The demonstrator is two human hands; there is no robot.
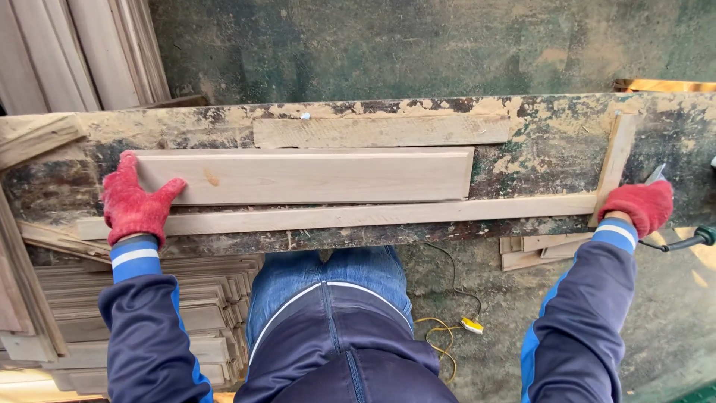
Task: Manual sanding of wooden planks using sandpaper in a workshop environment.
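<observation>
I see a wide board (313,177) lying flat on the workbench (544,145), a long strip (358,216) just in front of it. My left hand (134,205) rests at the board's left end, my right hand (641,207) at the strip's right end. A stack of boards (209,313) sits below, left.

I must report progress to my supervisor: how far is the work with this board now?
Done: the board lies flat on the bench, against the long strip. In hand: the left hand presses the board's end; the right hand grips a tool at the strip's other end. Left: no fastening is visible; more boards wait below.
</observation>
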